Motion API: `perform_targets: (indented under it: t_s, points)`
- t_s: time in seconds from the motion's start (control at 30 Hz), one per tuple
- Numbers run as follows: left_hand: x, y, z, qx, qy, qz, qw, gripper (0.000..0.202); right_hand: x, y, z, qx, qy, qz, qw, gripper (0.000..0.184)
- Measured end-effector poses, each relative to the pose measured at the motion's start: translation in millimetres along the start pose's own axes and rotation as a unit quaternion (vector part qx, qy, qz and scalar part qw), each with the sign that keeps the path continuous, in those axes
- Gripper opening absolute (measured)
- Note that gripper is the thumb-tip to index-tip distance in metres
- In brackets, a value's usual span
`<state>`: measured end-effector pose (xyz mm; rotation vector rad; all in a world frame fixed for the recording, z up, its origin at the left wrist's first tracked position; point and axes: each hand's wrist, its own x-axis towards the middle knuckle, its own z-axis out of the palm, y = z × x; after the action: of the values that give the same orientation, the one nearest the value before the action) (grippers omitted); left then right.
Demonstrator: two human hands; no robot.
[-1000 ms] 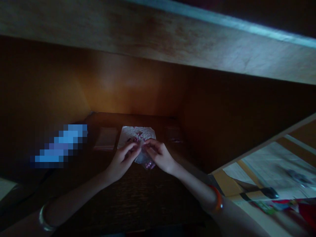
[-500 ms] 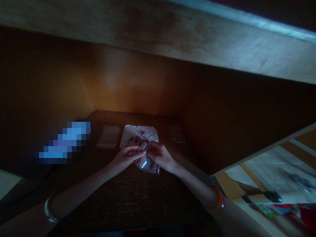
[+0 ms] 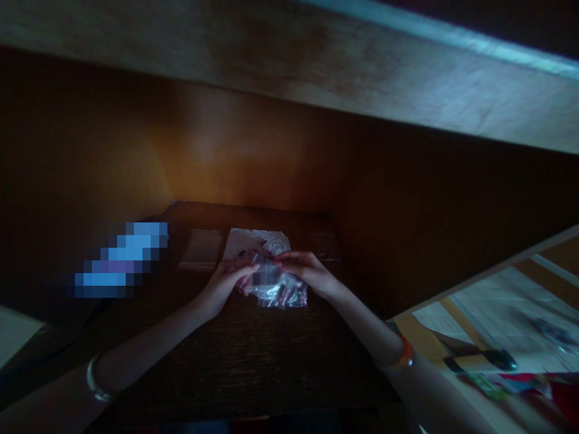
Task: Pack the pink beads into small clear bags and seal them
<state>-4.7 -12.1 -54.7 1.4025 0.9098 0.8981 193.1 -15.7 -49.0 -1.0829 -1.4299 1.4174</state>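
My left hand (image 3: 224, 283) and my right hand (image 3: 303, 271) meet over a clear plastic bag (image 3: 278, 290), pinching its top edge between their fingers. Small dark-pink items show through the crumpled film, too dim to identify. Behind my hands lies a crumpled white sheet with pink print (image 3: 257, 241), partly hidden by my fingers. A metal bangle (image 3: 98, 378) circles my left wrist, and an orange bangle (image 3: 404, 355) circles my right.
The dark wooden desk (image 3: 244, 361) sits in a recess under a pale wooden shelf (image 3: 362, 78). A pale flat card (image 3: 201, 248) lies at the back, and a dark flat packet (image 3: 324, 246) sits to the right. A pixelated blue patch (image 3: 122, 259) is at left. Papers and a black-handled item (image 3: 497, 360) lie at lower right.
The bag has shifted right and spread out below my hands, showing more of its film. My right hand has moved right and flattened, and the white sheet shows less.
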Motion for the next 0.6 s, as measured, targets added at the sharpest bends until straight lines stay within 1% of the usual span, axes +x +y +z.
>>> perform_targets:
  t_s: [0.07,0.1,0.17,0.2,0.23,0.27,0.33,0.37,0.43,0.53,0.57,0.6]
  points:
    - [-1.4,1.0,0.1,-0.016,-0.014,-0.009,1.0,0.04,2.3,-2.6,-7.1,-0.002,0.037,-0.012,0.999,0.02]
    - [-2.4,1.7,0.5,-0.023,-0.021,-0.015,0.999,0.039,4.1,-2.9,-11.9,-0.009,0.066,-0.021,0.998,0.022]
    - [-4.7,3.6,1.4,-0.037,-0.039,-0.03,0.998,0.038,9.1,-1.3,-24.8,-0.036,0.153,-0.049,0.986,0.025]
    - [-5.9,4.6,2.0,-0.042,-0.05,-0.038,0.997,0.039,12.1,0.3,-32.9,-0.065,0.207,-0.068,0.974,0.027]
    - [-7.1,5.4,2.5,-0.042,-0.061,-0.043,0.996,0.04,15.2,2.0,-41.6,-0.099,0.267,-0.083,0.955,0.027]
    - [-8.2,6.0,3.1,-0.042,-0.073,-0.048,0.995,0.041,18.0,3.7,-50.6,-0.135,0.329,-0.09,0.931,0.029]
    - [-9.8,6.7,4.1,-0.043,-0.096,-0.058,0.993,0.043,22.3,6.1,-67.4,-0.233,0.415,-0.071,0.877,0.028]
    - [-10.3,6.7,4.6,-0.046,-0.108,-0.062,0.991,0.043,23.3,6.7,-74.1,-0.282,0.437,-0.046,0.853,0.027]
    - [-10.7,6.2,5.5,-0.058,-0.128,-0.069,0.988,0.042,23.2,7.3,-82.1,-0.332,0.447,-0.013,0.831,0.028]
    - [-9.8,4.4,6.5,-0.099,-0.145,-0.092,0.98,0.04,18.4,8.1,-80.2,-0.361,0.432,0.015,0.826,0.037]
    - [-9.3,3.6,6.6,-0.12,-0.15,-0.103,0.976,0.039,16.2,8.2,-76.9,-0.387,0.425,0.027,0.818,0.042]
    - [-8.8,2.7,6.7,-0.143,-0.153,-0.116,0.971,0.038,14.0,8.0,-72.9,-0.424,0.416,0.04,0.804,0.047]
